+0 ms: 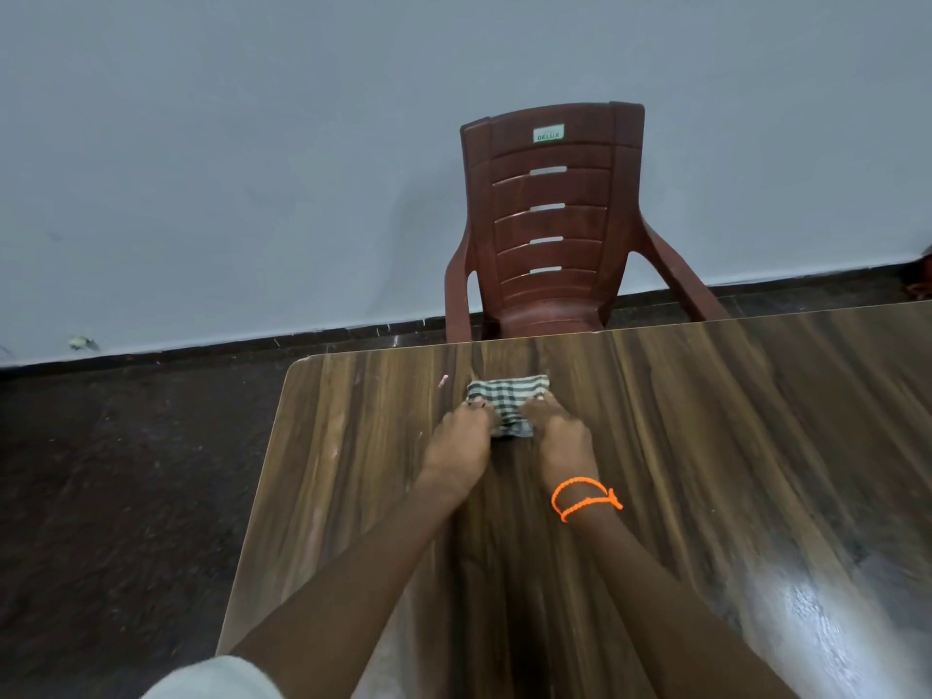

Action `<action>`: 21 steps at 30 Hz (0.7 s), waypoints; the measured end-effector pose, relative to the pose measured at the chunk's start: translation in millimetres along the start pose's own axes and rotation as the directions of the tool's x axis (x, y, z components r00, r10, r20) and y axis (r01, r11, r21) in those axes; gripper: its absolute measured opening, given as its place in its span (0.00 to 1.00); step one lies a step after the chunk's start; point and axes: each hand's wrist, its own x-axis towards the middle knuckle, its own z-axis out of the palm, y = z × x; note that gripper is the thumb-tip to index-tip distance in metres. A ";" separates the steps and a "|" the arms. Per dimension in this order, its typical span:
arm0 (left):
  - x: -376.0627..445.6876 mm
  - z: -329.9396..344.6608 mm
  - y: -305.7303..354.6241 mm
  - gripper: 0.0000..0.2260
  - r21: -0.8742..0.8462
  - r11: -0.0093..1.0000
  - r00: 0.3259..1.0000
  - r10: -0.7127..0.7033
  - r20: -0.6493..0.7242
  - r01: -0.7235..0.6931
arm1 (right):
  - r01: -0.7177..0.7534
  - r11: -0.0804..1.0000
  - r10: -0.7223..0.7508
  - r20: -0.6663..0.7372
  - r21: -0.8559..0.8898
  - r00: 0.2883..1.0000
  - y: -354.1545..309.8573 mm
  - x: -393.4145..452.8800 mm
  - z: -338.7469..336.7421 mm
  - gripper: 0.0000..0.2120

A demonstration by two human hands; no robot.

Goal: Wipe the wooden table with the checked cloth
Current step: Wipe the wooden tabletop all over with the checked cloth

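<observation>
Both hands close on the cloth [506,403]: our left hand [461,442] pinches its left side, our right hand [564,441] its right, fingers curled over the fabric and pressing it onto the table [731,446]. We judge the two-handed hold keeps the bunched cloth flat and steady for a stroke. An orange cord [585,498] circles the right wrist. The cloth lies near the table's far edge, towards its left end, arms stretched forward to reach it. Just left of the cloth sits a small pink scrap [443,381]. Beyond the far edge a brown plastic chair [552,219] faces us, against the wall [252,143].
</observation>
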 end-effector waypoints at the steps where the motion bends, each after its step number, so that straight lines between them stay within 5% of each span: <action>1: -11.8 1.4 -1.8 0.12 -0.001 1.000 1.000 0.005 0.020 -0.005 | 0.014 1.000 -0.014 0.021 0.013 1.000 -0.8 -12.4 2.6 0.18; 8: -75.3 17.9 51.7 0.13 -0.038 0.997 0.992 0.075 0.097 -0.071 | 0.046 0.999 -0.046 -0.025 0.006 0.999 32.2 -82.3 -33.9 0.25; 13: -47.7 15.0 89.5 0.11 -0.009 1.000 0.997 0.029 0.078 -0.028 | -0.092 0.995 0.089 -0.082 -0.034 0.993 47.4 -63.6 -56.0 0.23; 21: -57.5 11.5 41.1 0.13 -0.058 0.997 0.998 -0.038 0.056 0.041 | -0.092 0.996 0.092 -0.016 0.003 0.996 5.2 -73.3 -25.8 0.20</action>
